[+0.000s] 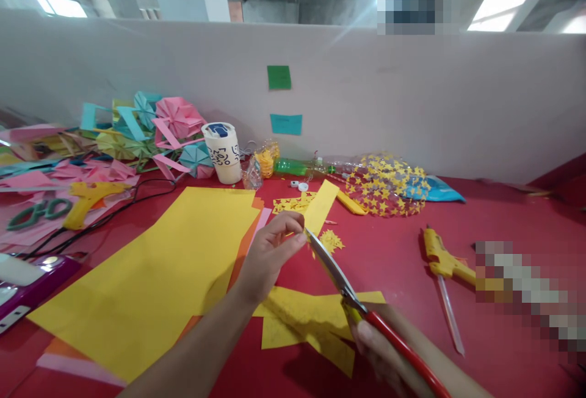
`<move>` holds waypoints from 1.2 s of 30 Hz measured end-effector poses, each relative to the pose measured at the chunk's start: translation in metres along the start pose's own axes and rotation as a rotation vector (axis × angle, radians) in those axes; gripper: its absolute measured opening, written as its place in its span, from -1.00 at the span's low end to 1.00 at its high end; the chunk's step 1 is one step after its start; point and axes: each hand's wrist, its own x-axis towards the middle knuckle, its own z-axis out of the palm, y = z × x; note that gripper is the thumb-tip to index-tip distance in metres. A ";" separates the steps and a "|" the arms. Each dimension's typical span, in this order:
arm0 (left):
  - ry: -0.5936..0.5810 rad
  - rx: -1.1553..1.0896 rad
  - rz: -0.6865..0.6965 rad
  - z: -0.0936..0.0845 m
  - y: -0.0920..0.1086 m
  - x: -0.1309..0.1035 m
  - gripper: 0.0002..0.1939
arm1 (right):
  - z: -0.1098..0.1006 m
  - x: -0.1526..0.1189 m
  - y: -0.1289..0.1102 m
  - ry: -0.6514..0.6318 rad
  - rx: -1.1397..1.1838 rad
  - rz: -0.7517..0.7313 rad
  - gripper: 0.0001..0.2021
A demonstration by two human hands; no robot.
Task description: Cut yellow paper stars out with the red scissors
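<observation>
Near the middle, my left hand (273, 251) has its thumb and fingers pinched together at the scissor tips; whatever lies between them is too small to make out. My right hand (387, 346) is wrapped round the red and yellow handles of the scissors (333, 268), whose blades point up and left to my left fingertips. Just behind the fingers is a yellow paper strip (321, 206), beside small yellow stars (331, 241) on the red table (389, 264). Yellow paper pieces (315, 325) lie below my hands.
Large yellow sheets (183, 251) cover the left. Beyond them are a yellow glue gun (85, 199), green-handled scissors (39, 213), folded paper (176, 120) and a white cup (223, 154). A star-filled bag (387, 184) and green bottle (293, 167) stay behind; another glue gun (442, 257) is right.
</observation>
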 end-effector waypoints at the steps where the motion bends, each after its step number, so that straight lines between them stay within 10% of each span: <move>1: 0.002 0.001 -0.005 0.001 -0.001 -0.001 -0.90 | -0.001 0.000 0.001 -0.001 -0.007 0.000 -0.40; 36: -0.013 -0.165 -0.135 0.003 0.001 -0.003 -0.83 | 0.007 -0.003 -0.006 0.083 -0.064 0.031 -0.44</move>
